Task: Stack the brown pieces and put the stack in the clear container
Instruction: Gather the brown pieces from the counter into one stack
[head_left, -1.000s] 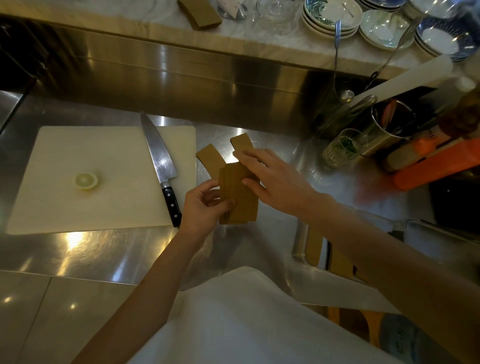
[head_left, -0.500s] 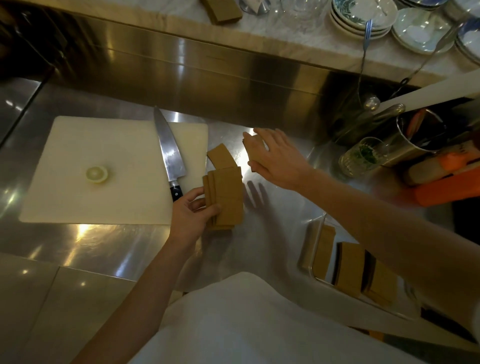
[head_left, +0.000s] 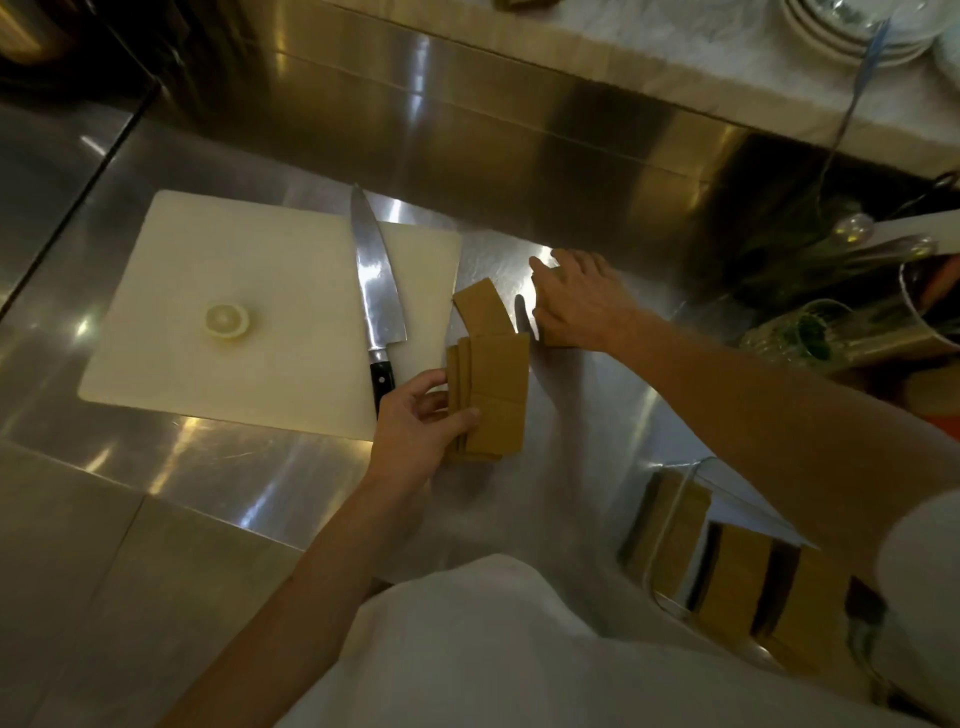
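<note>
Both my hands are busy: my left hand pinches the fanned stack of flat brown rectangular pieces on the shiny steel desk, while my right hand lies flat and spread over another brown piece, whose edge barely shows beneath my palm. One loose brown piece lies just beyond the stack, touching it. To do this well, I should slide the covered piece toward the stack, lay it squarely on top, then tap the edges flush. Beside my right forearm, the clear rectangular plastic container already holds brown stacks standing on edge.
</note>
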